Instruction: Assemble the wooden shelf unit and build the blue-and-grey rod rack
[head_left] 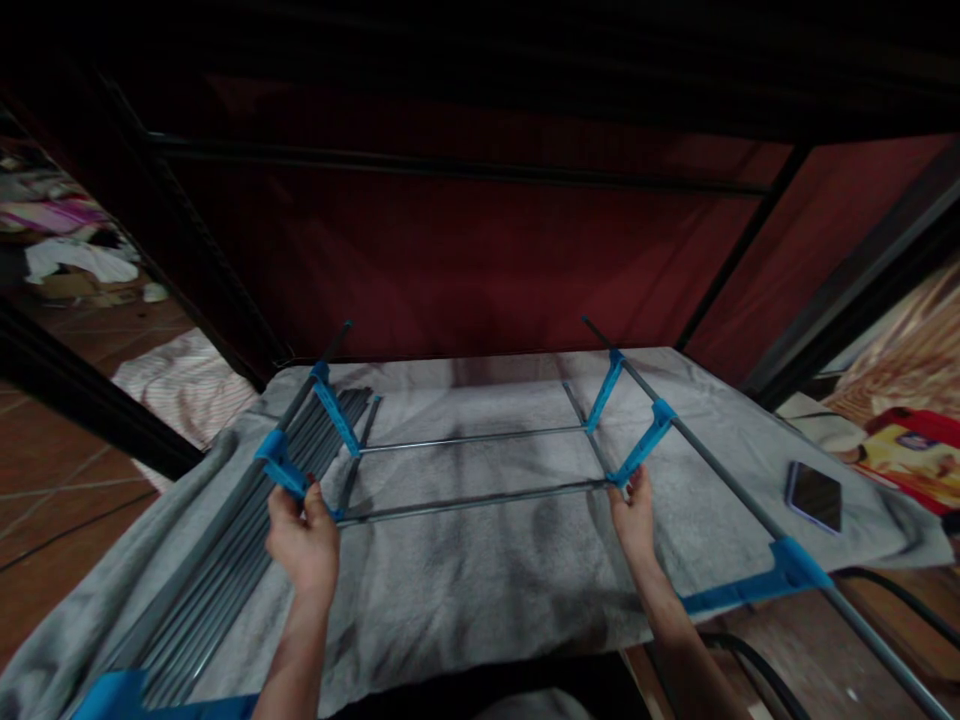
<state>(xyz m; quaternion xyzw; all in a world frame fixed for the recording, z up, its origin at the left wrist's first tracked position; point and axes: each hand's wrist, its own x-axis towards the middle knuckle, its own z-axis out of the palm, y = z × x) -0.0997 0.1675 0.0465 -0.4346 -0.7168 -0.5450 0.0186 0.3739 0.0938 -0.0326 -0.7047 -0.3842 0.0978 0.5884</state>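
A partly assembled rack frame of grey metal tubes and blue plastic brackets lies on a grey cloth (480, 600). My left hand (304, 540) has its fingers closed on a blue bracket (281, 465) on the left side. Opposite it, my right hand (634, 512) pinches the lower end of another blue bracket (643, 443), where a crossbar (480, 502) meets it. A second crossbar (465, 440) runs parallel, farther back. Long side tubes pass through the brackets; the right tube (724, 478) reaches past my forearm to a larger blue bracket (799, 565).
Several loose grey tubes (240, 560) lie side by side at left. A phone (815, 497) rests on the cloth at right, near a red and yellow package (911, 450). Dark posts and a red panel (480, 260) stand behind. Striped fabric (187, 385) lies beyond the left edge.
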